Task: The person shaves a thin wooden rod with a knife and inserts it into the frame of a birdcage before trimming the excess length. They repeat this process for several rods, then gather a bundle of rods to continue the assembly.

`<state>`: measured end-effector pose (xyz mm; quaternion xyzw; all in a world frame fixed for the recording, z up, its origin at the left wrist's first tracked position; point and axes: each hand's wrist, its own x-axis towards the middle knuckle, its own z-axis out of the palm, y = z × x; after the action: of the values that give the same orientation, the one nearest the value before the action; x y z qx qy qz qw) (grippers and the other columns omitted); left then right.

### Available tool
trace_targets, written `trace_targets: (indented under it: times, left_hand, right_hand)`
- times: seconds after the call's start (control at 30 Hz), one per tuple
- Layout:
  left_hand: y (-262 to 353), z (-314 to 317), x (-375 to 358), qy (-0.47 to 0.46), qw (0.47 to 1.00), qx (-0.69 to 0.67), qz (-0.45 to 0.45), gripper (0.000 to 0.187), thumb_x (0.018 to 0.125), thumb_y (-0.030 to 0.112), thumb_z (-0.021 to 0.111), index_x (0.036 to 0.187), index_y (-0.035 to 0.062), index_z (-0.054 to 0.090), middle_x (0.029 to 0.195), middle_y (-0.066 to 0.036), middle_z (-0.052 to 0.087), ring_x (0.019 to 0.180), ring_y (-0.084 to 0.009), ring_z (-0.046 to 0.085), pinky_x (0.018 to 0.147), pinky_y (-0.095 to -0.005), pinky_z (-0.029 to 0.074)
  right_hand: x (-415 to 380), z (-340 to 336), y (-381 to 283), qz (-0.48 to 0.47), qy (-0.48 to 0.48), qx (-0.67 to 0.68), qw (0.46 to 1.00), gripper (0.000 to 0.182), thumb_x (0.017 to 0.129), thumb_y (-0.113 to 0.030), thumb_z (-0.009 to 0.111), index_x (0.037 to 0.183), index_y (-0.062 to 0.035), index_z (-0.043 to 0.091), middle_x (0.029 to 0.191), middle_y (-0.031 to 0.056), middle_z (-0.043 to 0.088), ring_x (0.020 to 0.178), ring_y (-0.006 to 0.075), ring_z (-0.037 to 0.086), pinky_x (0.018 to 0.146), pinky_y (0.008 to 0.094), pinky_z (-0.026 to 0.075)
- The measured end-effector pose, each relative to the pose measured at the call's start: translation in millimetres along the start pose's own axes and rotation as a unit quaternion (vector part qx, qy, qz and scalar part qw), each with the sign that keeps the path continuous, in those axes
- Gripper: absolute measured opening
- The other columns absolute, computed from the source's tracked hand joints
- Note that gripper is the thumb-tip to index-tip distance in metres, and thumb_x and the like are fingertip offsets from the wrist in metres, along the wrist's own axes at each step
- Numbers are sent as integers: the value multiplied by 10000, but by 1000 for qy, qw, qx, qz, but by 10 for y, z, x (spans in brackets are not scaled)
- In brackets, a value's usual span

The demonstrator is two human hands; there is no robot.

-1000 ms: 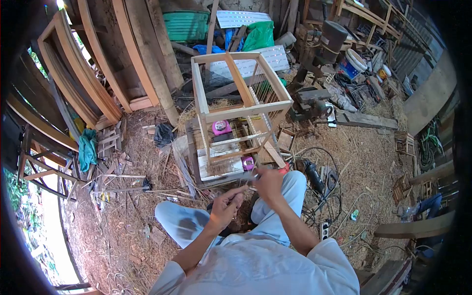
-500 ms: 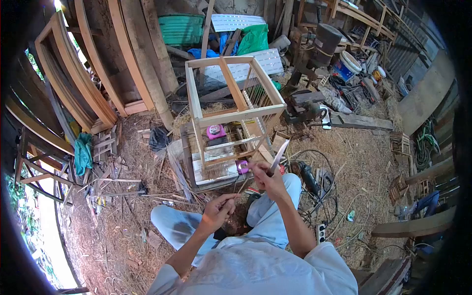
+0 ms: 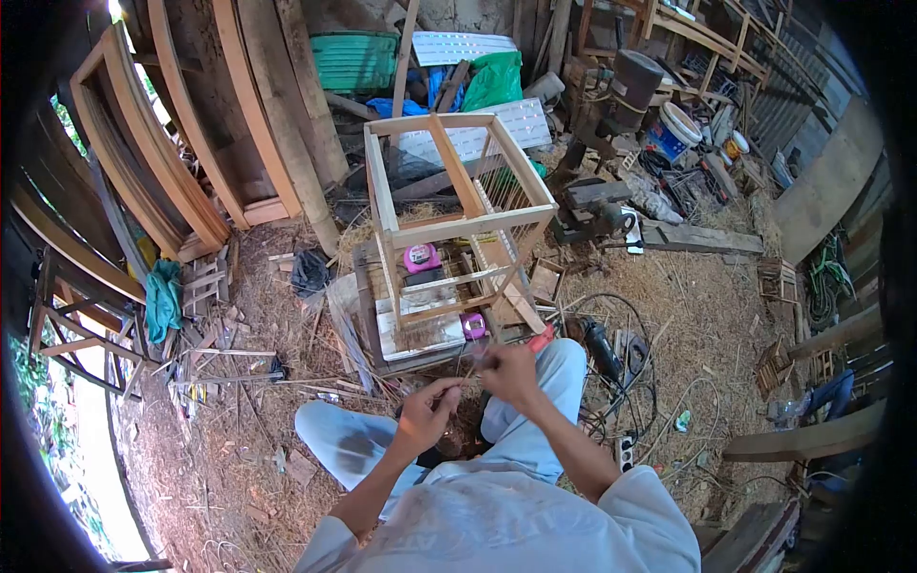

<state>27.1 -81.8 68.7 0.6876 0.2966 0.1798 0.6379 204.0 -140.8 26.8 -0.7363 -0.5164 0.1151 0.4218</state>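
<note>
My left hand [image 3: 427, 415] is closed, fingers pinched on a thin wooden strip [image 3: 466, 382] in front of my lap. Close to its right, my right hand [image 3: 512, 374] is wrapped around a knife [image 3: 542, 337]. The red handle sticks out above the fist, while the blade is blurred or hidden near the strip. Just beyond my hands stands a wooden cage frame [image 3: 468, 226] with thin bars along its right side. Below and inside the frame lie a pink tape measure [image 3: 420, 257] and a purple tape measure [image 3: 474, 327] on a low board.
A power tool [image 3: 602, 349] with a coiled black cable lies right of my knee, near a power strip [image 3: 625, 453]. Curved wooden frames [image 3: 153, 143] lean at the left. A bucket [image 3: 680, 124] stands among clutter at the back right. Shavings and sticks cover the floor.
My right hand has turned and dropped slightly toward the left hand. The knife blade, upright before, no longer points up; its red handle now shows. The left hand stays nearly in place.
</note>
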Motion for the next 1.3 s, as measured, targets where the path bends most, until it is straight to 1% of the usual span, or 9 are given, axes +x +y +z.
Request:
trace_targets:
  times: [0.23,0.4,0.67,0.77,0.87,0.93,1.07,1.13,1.3]
  left_hand:
    - [-3,75,-15,61,990,98,76,184,899,97,542,1036,14,634,746,-18,603,641,-73,497,615,-217,428]
    - [-216,-23,-227,26,995,67,65,198,892,131,556,1057,54,632,858,-67,667,678,-90,558,636,-246,457]
    - [65,-57,-69,49,976,196,79,172,867,86,568,1012,35,645,897,-136,669,764,-206,654,670,-282,491]
    - [-160,-53,-222,19,984,117,136,170,862,63,566,1012,41,642,860,-126,668,758,-207,653,680,-282,494]
    - [-198,-159,-274,55,985,144,82,160,858,62,569,1000,42,639,836,-126,664,721,-197,646,652,-284,490]
    - [-183,-209,-253,53,982,179,-22,151,856,66,573,989,48,641,807,-121,657,654,-189,623,613,-294,484]
    - [-342,-114,-160,92,972,162,140,169,867,77,565,1019,47,631,699,-88,617,548,-149,552,563,-270,464]
    - [-176,-129,-228,-54,997,42,-47,215,890,79,540,1096,45,595,698,-56,596,510,-95,522,530,-241,452]
    - [85,-175,-103,-97,978,-180,-30,351,953,152,442,1289,48,451,680,-3,470,440,-44,398,386,-182,333]
  right_hand:
    - [145,33,-3,60,65,-193,977,110,689,-177,626,735,-78,636,626,148,621,586,322,624,555,433,491]
    - [534,-495,713,251,205,-281,903,103,697,-171,618,664,-94,677,639,160,626,580,341,622,540,432,493]
    - [155,-141,222,25,17,-157,987,132,670,-217,652,754,-121,687,641,140,625,629,330,628,591,429,494]
    - [539,-456,839,253,174,-217,927,200,743,-228,610,688,-48,677,647,195,616,604,351,627,553,433,501]
    - [564,-695,921,182,206,-76,959,240,840,-234,561,785,-33,681,543,136,591,500,244,608,443,346,424]
    - [464,-756,658,253,12,506,824,210,873,-205,555,968,-50,659,542,7,532,439,111,479,402,258,312]
    - [414,-416,126,140,27,373,917,204,914,-223,543,901,-24,591,573,-51,398,442,28,318,402,188,204]
    - [403,-400,-25,226,6,460,859,208,910,-218,551,894,-14,590,578,-43,417,452,26,327,403,192,217]
    - [266,-190,-276,191,-93,459,863,210,918,-217,530,849,-46,629,597,-26,523,466,38,418,418,190,290]
